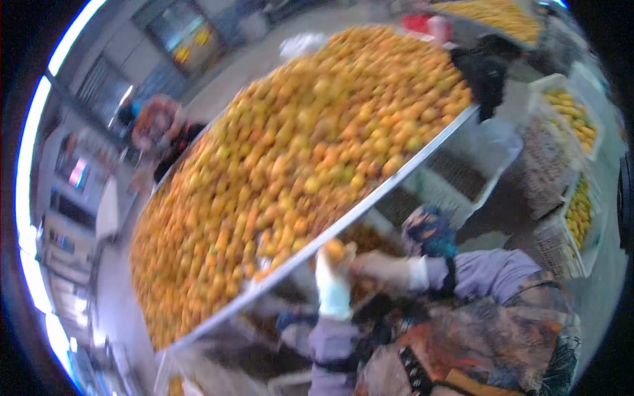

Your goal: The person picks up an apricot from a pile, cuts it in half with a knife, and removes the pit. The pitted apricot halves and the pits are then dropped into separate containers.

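An orange (335, 249) sits pinched between our gloved left hand (332, 280) and right hand (380, 267); the heaped sorting table (422, 153) remains full.

Bright, even daylight, strongest along the left rim as a blown-out white-blue arc. Heavy fisheye distortion, black corners, straight edges bent into curves. Motion blur throughout: heap of oranges (297, 158) smeared into soft yellow-orange blobs, hands (343, 264) and sleeves hazy, background doors at upper left out of focus. Shadows soft and shallow, darkest under the surface (396, 178) rim. Colours saturated, fine detail lost.
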The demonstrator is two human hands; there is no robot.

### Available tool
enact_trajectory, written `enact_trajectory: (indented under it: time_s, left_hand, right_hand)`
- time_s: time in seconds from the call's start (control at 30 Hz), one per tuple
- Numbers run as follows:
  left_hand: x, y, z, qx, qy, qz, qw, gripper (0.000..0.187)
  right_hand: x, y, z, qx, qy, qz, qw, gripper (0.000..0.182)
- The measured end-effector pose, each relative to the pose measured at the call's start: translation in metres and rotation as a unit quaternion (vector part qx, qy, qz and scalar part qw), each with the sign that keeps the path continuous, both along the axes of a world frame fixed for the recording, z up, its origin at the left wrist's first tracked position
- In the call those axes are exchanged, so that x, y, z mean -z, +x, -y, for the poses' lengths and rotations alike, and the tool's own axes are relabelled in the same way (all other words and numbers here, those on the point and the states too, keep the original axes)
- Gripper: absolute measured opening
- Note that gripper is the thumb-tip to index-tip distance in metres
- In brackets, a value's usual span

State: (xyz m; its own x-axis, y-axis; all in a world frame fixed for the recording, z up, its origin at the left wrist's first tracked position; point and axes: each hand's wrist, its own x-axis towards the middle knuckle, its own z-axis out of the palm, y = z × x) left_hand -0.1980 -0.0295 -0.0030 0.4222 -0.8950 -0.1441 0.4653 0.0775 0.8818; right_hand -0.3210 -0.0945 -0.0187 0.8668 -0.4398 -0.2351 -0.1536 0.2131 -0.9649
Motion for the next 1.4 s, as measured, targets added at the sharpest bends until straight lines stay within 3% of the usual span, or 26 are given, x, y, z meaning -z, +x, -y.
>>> enact_trajectory:
  time_s: [0.03,0.07,0.1,0.13,0.17,0.2,0.23,0.27,0.3,0.37,0.57,0.7,0.77,0.8,0.9,0.97,1.0,1.07,1.1,1.17,1.2,1.23,1.27,1.3,1.4]
  left_hand:
    - [0.011,0.003,0.003,0.007,-0.005,-0.070,0.998,0.042]
    - [0.000,-0.003,0.000,0.010,-0.016,0.001,1.000,0.039]
    - [-0.005,-0.007,0.000,0.003,-0.010,0.053,0.999,0.033]
    - [-0.007,-0.002,0.000,0.026,-0.001,0.032,0.999,0.027]
    - [-0.004,-0.001,-0.004,0.019,-0.033,0.350,0.936,0.024]
    - [-0.002,0.001,-0.004,0.013,-0.001,0.316,0.949,0.027]
    - [-0.009,-0.004,-0.006,0.027,0.036,0.057,0.997,0.031]
    - [-0.013,-0.006,-0.006,0.039,0.030,0.116,0.992,0.036]
    - [-0.011,-0.004,-0.004,0.051,0.018,0.102,0.993,0.035]
    - [-0.015,-0.006,-0.003,0.061,0.007,0.089,0.994,0.035]
    - [-0.024,-0.009,-0.004,0.034,0.030,0.159,0.986,0.036]
    - [-0.013,-0.001,-0.001,0.046,0.042,0.009,0.998,0.039]
    - [-0.015,-0.003,-0.001,0.048,0.052,-0.043,0.997,0.040]
    - [-0.020,-0.007,-0.001,0.023,0.061,-0.054,0.996,0.040]
    - [-0.020,-0.007,-0.003,0.018,0.057,-0.053,0.997,0.041]
    - [-0.016,-0.001,-0.005,0.036,0.040,-0.039,0.998,0.041]
    - [-0.015,0.005,-0.007,0.074,0.019,-0.067,0.995,0.041]
    - [-0.019,0.004,-0.008,0.112,-0.002,-0.095,0.989,0.041]
    - [-0.027,-0.003,-0.009,0.085,0.001,-0.117,0.990,0.041]
    - [-0.030,-0.008,-0.010,0.058,0.004,-0.139,0.989,0.041]
    - [-0.028,-0.008,-0.011,0.046,-0.009,-0.105,0.993,0.040]
    - [-0.027,-0.007,-0.012,0.032,-0.022,-0.071,0.997,0.040]
    - [-0.023,-0.004,-0.014,0.030,-0.022,-0.070,0.997,0.040]
    - [-0.018,0.003,-0.016,-0.012,-0.027,-0.028,0.999,0.039]
    - [-0.009,0.010,-0.023,-0.095,-0.010,0.067,0.993,0.037]
  right_hand:
    - [0.013,0.003,-0.005,0.073,-0.112,0.086,0.987,0.049]
    - [0.023,0.007,-0.008,0.140,-0.231,0.164,0.949,0.051]
    - [0.016,0.005,0.001,0.027,-0.010,-0.057,0.998,0.053]
    - [0.020,0.005,-0.004,0.045,0.021,0.026,0.998,0.054]
    - [-0.030,-0.015,-0.006,0.024,0.035,-0.034,0.999,0.055]
    - [-0.009,-0.012,-0.002,-0.002,-0.027,0.017,0.999,0.056]
    - [0.002,-0.011,-0.006,0.012,-0.024,0.027,0.999,0.056]
    - [-0.002,-0.012,-0.007,0.022,-0.019,0.040,0.999,0.055]
    - [-0.004,-0.013,-0.004,0.029,-0.023,0.041,0.998,0.055]
    - [-0.015,-0.013,-0.004,0.020,0.080,-0.037,0.996,0.046]
    - [-0.031,-0.019,-0.005,0.010,0.097,-0.044,0.994,0.044]
    - [-0.011,-0.010,-0.006,0.012,0.059,-0.036,0.998,0.048]
    - [0.028,0.007,-0.009,0.090,-0.045,0.057,0.993,0.054]
    - [0.004,0.000,-0.010,0.089,-0.045,0.058,0.993,0.054]
    - [-0.036,-0.020,-0.013,0.034,0.024,0.036,0.998,0.052]
    - [-0.029,-0.020,-0.010,-0.035,0.250,0.072,0.965,0.048]
    - [-0.016,-0.019,-0.005,-0.037,0.250,0.072,0.965,0.048]
    - [0.000,-0.016,0.006,-0.205,0.380,0.141,0.891,0.044]
    - [-0.004,-0.015,0.002,-0.206,0.380,0.141,0.891,0.044]
    - [-0.018,-0.012,-0.008,-0.058,0.265,0.040,0.962,0.046]
    - [-0.005,-0.005,-0.008,-0.058,0.265,0.040,0.962,0.046]
    - [0.002,0.004,-0.010,0.002,0.100,0.094,0.991,0.046]
    - [0.009,0.010,-0.012,0.061,-0.068,0.145,0.985,0.045]
    - [0.017,0.007,-0.012,0.058,-0.068,0.146,0.985,0.045]
    - [-0.040,-0.031,0.011,0.010,0.075,-0.042,0.996,0.046]
